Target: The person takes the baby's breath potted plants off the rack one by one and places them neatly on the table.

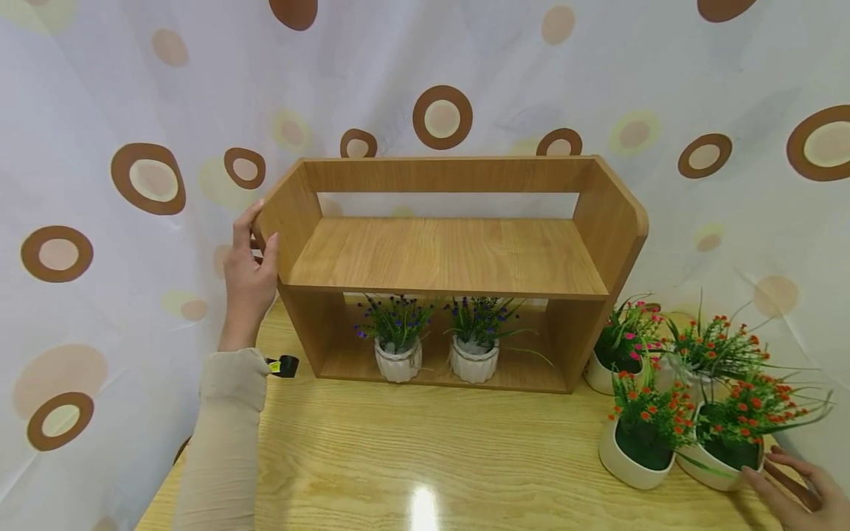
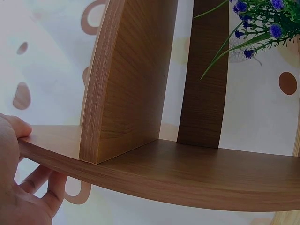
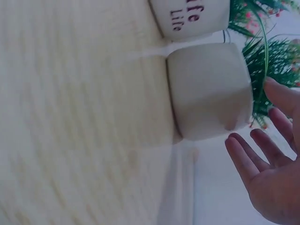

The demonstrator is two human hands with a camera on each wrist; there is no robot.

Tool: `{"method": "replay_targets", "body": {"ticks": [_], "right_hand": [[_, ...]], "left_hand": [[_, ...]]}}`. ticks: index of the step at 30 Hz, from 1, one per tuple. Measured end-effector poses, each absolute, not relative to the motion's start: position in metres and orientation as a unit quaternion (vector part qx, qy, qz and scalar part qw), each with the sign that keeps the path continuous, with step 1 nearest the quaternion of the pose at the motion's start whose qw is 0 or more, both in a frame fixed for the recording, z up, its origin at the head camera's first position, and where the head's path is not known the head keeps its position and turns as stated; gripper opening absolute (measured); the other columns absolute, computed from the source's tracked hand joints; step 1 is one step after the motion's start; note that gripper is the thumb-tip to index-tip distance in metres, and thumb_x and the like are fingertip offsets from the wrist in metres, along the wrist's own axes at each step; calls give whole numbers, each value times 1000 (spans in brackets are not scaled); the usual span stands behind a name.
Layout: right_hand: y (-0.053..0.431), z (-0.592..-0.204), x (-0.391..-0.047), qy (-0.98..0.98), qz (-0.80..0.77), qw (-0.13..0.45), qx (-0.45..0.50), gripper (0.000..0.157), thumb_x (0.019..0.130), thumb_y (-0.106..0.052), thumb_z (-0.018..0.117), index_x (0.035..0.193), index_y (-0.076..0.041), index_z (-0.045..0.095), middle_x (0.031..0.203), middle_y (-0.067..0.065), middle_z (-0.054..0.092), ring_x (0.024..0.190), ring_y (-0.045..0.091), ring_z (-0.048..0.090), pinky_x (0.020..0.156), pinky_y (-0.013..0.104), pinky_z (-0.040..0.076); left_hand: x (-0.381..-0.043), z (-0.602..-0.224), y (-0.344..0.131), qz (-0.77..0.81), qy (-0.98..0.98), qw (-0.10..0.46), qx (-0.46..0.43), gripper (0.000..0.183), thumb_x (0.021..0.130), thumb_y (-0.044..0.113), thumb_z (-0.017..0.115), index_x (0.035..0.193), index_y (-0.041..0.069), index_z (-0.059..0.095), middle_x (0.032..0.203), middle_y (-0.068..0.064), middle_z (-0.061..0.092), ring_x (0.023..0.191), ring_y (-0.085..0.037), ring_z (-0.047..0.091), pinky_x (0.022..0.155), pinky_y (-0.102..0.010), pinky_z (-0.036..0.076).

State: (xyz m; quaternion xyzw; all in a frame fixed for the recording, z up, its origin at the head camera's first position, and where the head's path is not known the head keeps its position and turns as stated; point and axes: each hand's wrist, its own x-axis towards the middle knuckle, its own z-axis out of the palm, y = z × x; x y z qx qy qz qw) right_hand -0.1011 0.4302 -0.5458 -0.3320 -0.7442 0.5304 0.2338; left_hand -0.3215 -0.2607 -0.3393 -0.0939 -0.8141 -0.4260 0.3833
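My left hand (image 1: 250, 273) holds the left side panel of a two-tier wooden shelf (image 1: 432, 254), thumb on the inner face and fingers round the outside; the left wrist view shows this panel (image 2: 187, 180) in its grip. On the lower tier stand two white pots (image 1: 398, 361) of purple flowers. At the lower right, my right hand (image 1: 806, 490) is beside a white pot (image 1: 713, 472) with orange-red flowers. In the right wrist view, its spread fingers (image 3: 242, 161) are right by the rim of that pot (image 3: 208, 91).
Left of that pot stands another orange-flowered pot (image 1: 634, 468), with "Life" lettering on a pot (image 3: 192, 16) in the right wrist view. Behind are a pink-flowered pot (image 1: 604, 376) and more orange flowers (image 1: 717, 346). A small black-and-yellow item (image 1: 285, 366) lies left of the shelf on the wooden table (image 1: 372, 457).
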Motion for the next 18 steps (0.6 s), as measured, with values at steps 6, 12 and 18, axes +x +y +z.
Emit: {"method": "replay_targets", "body": {"ticks": [6,12,18], "right_hand": [[405,-527,-98,-715,521,371,-283,36,96,-6,70,125,-27,68,105,-35,56,88,-21,53,75,-1,44],[365,-489,-94,-736,497,396,-235,39,97,-2,68,133,-17,66,105,-35,59,97,-18,56,88,0,41],[327,-456,-98,-786,478,348,-180,41,97,3,67,136,-8,63,111,-29,62,102,-13,60,89,3,43]], "left_hand": [[-321,-340,-261,-427,-809,390,-102,52,107,23,53,156,38,40,90,2,41,77,-18,46,64,-24,37],[-321,-340,-261,-427,-811,387,-99,52,108,24,52,156,38,40,94,-2,45,79,-19,48,64,-23,38],[-321,-339,-261,-425,-812,388,-98,52,108,24,52,156,37,40,94,-2,45,79,-19,48,64,-23,38]]}}
